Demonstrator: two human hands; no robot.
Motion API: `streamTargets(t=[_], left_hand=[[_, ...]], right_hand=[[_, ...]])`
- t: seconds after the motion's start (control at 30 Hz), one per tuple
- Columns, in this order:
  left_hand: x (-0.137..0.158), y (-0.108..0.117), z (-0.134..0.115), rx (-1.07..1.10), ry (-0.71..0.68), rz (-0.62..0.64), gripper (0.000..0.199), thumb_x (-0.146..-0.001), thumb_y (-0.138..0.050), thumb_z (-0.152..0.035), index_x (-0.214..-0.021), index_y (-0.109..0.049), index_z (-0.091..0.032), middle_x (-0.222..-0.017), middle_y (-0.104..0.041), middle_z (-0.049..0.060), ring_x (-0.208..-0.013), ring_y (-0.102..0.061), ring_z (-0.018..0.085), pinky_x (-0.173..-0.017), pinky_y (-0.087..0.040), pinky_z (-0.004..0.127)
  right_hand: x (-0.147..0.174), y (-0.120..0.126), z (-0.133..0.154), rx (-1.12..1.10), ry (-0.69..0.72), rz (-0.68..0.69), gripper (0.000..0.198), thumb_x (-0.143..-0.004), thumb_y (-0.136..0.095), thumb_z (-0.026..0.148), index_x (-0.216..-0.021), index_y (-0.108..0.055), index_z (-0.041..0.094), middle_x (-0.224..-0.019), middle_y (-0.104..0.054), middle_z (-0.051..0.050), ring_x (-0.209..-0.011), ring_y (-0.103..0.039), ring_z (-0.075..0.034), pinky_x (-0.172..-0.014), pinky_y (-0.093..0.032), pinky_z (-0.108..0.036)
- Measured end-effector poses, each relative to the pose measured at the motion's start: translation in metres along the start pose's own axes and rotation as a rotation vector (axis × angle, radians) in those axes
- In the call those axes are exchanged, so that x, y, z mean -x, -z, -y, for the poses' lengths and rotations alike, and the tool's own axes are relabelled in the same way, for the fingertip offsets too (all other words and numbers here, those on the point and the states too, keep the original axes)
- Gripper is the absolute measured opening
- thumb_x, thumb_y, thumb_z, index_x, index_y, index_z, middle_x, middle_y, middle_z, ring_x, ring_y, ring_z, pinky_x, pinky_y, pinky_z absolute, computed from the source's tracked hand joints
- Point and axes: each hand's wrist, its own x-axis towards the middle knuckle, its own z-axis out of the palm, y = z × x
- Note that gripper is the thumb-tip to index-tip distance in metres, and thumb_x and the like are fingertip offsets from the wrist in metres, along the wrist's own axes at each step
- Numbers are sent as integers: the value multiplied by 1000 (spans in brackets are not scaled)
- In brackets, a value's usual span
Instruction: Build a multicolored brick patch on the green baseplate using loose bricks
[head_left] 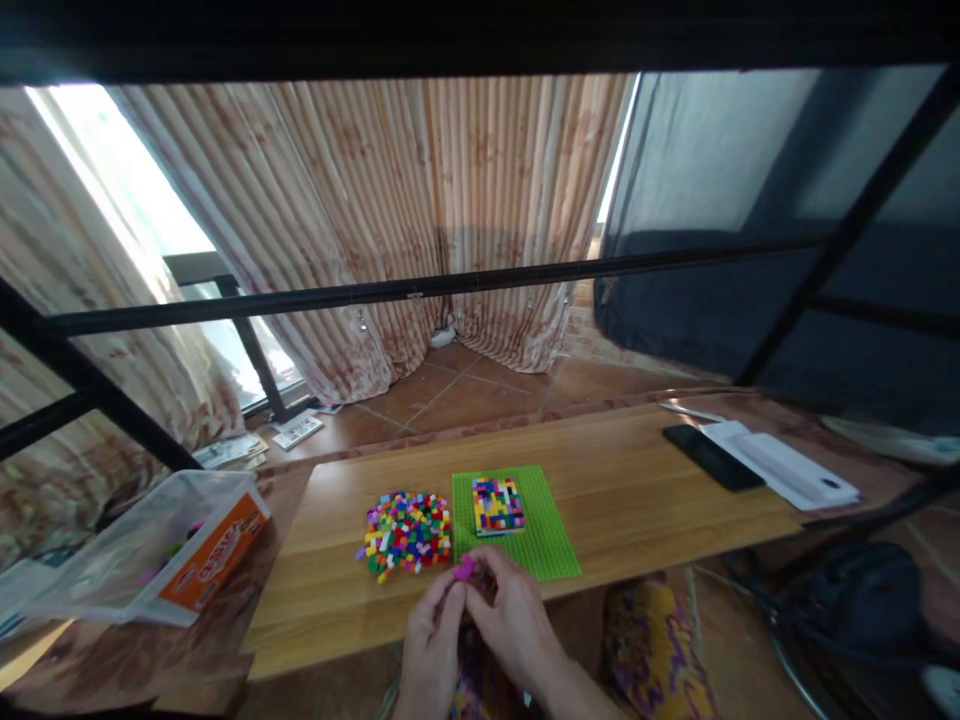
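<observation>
Both hands meet at the near edge of the wooden board, pinching small magenta toy bricks (465, 569) between the fingertips. My left hand (435, 625) grips them from the left, and my right hand (508, 610) from the right; how many bricks there are I cannot tell. Just beyond my right hand lies a green baseplate (551, 540) with a block of many-coloured bricks (498, 505) built on it. Left of the plate is a loose pile of small coloured bricks (409, 532).
A black phone (712, 458) and a white flat object (780, 465) lie on the right of the wooden board (615, 480). A clear plastic tub (142, 540) with an orange label stands at the left. Black metal bars (450, 287) cross beyond the board, before curtains (360, 200).
</observation>
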Motion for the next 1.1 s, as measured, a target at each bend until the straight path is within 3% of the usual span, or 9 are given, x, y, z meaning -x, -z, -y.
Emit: streamTargets(t=[0.17,0.3,0.43,0.57,0.73,0.93,1.1], left_hand=[[-9,-19,-12,-41,21,18,37,-80,-62,-52,-94,-75,-20,-94,-75,9,-92,-69,26,-87,-54,36],[-13,-31,-22,-253,-51,18,32,-87,-52,-46,-91,-72,-22,-88,-73,6,-85,-67,23,-81,-53,32],[-18,-46,-32,-458,-89,85,29,-92,-46,-40,-86,-68,-22,-72,-67,3,-70,-62,20,-68,-48,29],[-24,-72,-44,-548,-137,110,28,-93,-43,-36,-90,-68,-23,-76,-67,3,-70,-61,19,-67,-45,28],[-31,-98,-48,-574,-64,119,34,-96,-37,-38,-88,-64,-18,-76,-66,4,-69,-59,17,-64,-44,27],[-35,-101,-46,-530,-73,149,36,-95,-37,-42,-84,-61,-18,-71,-62,3,-64,-58,16,-61,-44,26],[-23,-80,-47,-399,-50,107,36,-92,-42,-45,-89,-65,-17,-76,-66,5,-67,-61,17,-64,-47,26]], right_hand=[[1,14,-18,-44,-12,-41,15,-79,-58,23,-91,-66,23,-85,-70,-4,-78,-65,-21,-72,-51,-34],[-3,31,-28,-266,-64,49,16,-84,-57,29,-94,-67,23,-90,-71,-4,-82,-67,-20,-73,-54,-32],[-13,55,-39,-344,-62,65,25,-89,-53,35,-102,-70,22,-101,-71,-8,-95,-66,-21,-84,-52,-33],[-24,77,-49,-355,-66,62,23,-88,-55,34,-95,-74,23,-94,-71,-7,-91,-66,-20,-82,-51,-31],[-28,97,-53,-336,-100,29,22,-87,-57,34,-91,-76,22,-81,-69,-5,-83,-65,-19,-76,-50,-29],[-27,98,-51,-335,-50,-47,21,-85,-59,34,-89,-77,23,-82,-71,-6,-82,-65,-19,-75,-50,-29],[-23,82,-56,-444,-129,-124,24,-80,-65,40,-90,-78,23,-93,-74,-8,-86,-66,-21,-78,-52,-31]])
